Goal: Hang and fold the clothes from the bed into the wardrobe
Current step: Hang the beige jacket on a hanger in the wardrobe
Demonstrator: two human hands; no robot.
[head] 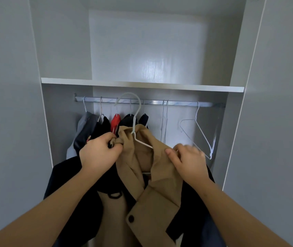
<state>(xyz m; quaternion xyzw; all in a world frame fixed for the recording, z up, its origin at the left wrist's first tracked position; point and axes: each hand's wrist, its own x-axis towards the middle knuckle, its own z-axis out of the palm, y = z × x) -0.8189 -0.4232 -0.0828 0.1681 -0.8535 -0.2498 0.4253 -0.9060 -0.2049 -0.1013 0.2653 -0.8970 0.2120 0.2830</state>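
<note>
I'm looking straight into an open pale grey laminate wardrobe. Broad flat grey panels flank it, the left panel and the right panel. A flat white shelf board spans the inside just above a silver metal hanging rail. On the glossy whitish back panel I see a soft patch of reflected light.

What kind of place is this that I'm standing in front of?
Most likely an open wardrobe, probably in a bedroom: a metal rail carries hung clothes, a white shelf sits above it, and the left hand and right hand grip a tan coat on a hanger.
</note>
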